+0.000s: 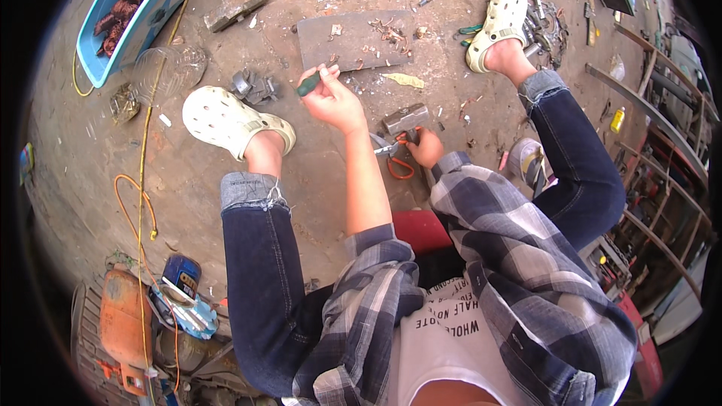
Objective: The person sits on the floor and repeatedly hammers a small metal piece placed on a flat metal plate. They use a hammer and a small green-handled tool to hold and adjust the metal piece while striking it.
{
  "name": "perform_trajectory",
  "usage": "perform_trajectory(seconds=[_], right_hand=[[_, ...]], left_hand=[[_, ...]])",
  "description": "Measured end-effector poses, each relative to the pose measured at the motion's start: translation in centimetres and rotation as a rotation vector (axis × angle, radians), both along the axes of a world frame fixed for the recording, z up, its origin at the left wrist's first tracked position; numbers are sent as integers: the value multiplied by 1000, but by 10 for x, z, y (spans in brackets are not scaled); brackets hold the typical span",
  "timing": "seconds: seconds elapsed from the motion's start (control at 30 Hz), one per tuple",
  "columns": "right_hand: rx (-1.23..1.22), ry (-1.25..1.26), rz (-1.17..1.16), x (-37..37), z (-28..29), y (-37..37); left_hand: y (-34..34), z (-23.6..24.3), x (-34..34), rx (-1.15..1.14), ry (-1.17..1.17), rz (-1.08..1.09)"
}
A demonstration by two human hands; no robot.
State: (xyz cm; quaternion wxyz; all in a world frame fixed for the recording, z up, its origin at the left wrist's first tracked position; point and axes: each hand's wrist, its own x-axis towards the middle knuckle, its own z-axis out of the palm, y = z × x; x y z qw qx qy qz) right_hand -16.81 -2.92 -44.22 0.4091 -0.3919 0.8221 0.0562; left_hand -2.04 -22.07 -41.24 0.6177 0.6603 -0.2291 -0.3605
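Down at six o'clock, a seated person in a plaid shirt and rolled jeans, knees spread, both forearms reaching to the dirt floor (pixel 188 173). Nearest in, the right hand (pixel 427 147) is curled shut around the orange handles of a pair of pliers (pixel 396 156), the metal nose poking out toward nine o'clock, low against the ground. Just beyond it at twelve o'clock sits a blocky hammer head (pixel 406 117), close to the knuckles but apart from them. Those pliers look stiff and fairly light; the coated handles are the place to hold, and the fingers are already wrapped there.

Further out, the left hand (pixel 331 98) is raised with its fingers (pixel 325 75) pinched closed on a green-handled tool (pixel 308 86), a screwdriver by the look of it, though its shaft is hidden. It seems light, rigid, grippy at the handle.

Beyond that hand at twelve o'clock lies a flat metal plate (pixel 353 41) strewn with copper scraps (pixel 391 31). Cream clogs flank the scene, the left clog (pixel 226 120) at nine o'clock and the other one at two. Farthest off, at ten o'clock, a blue tub (pixel 154 15)
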Motion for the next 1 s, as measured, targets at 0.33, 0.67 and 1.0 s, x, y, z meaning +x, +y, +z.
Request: perform_trajectory(seconds=[0.33,0.67,1.0], right_hand=[[-51,69,-170,26,60,-28],[-441,-530,-384,51,146,-122],[-399,-621,-144,83,203,-129]], left_hand=[[0,5,0,34,-133,-81],[15,-10,-11,39,-350,-99],[22,5,-15,30,-274,-192]])
